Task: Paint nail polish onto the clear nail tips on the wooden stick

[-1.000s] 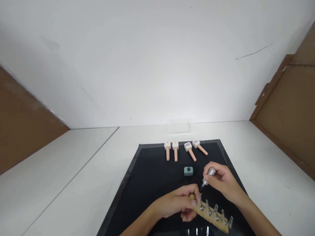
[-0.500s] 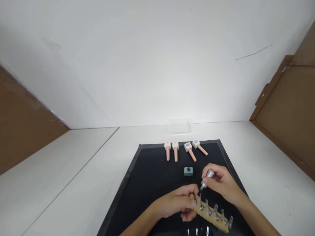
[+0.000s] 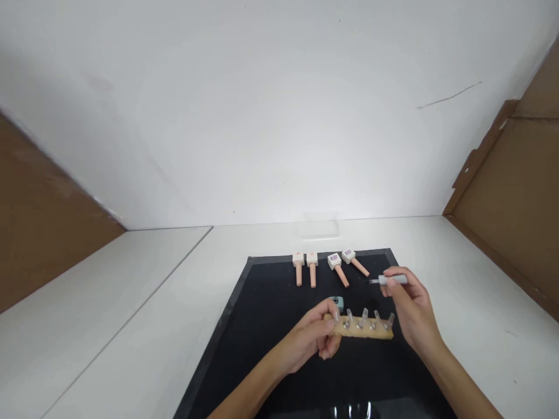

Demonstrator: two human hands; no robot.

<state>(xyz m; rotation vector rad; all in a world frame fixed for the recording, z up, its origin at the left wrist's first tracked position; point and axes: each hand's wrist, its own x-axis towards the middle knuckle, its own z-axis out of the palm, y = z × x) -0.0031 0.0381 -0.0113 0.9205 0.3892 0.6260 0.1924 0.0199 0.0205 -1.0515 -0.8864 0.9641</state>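
My left hand (image 3: pixel 313 340) pinches the left end of a wooden strip (image 3: pixel 364 329) that carries several clear nail tips standing upright, and holds it level above the black mat (image 3: pixel 271 326). My right hand (image 3: pixel 410 305) grips a silver-capped brush (image 3: pixel 388 280) held sideways, its tip pointing left, just above the strip's right end. A small teal bottle (image 3: pixel 337 301) stands open on the mat, partly hidden behind the strip.
Several nail-polish bottles (image 3: pixel 325 266) with pink caps lie in a row along the mat's far edge. The mat rests on a white table (image 3: pixel 131 314). Brown cardboard panels (image 3: pixel 515 198) stand at right and left, and a white wall rises behind.
My left hand lifted the strip up and turned it level. My right hand drew the brush away from the first nail tip, up and to the right, turning it sideways.
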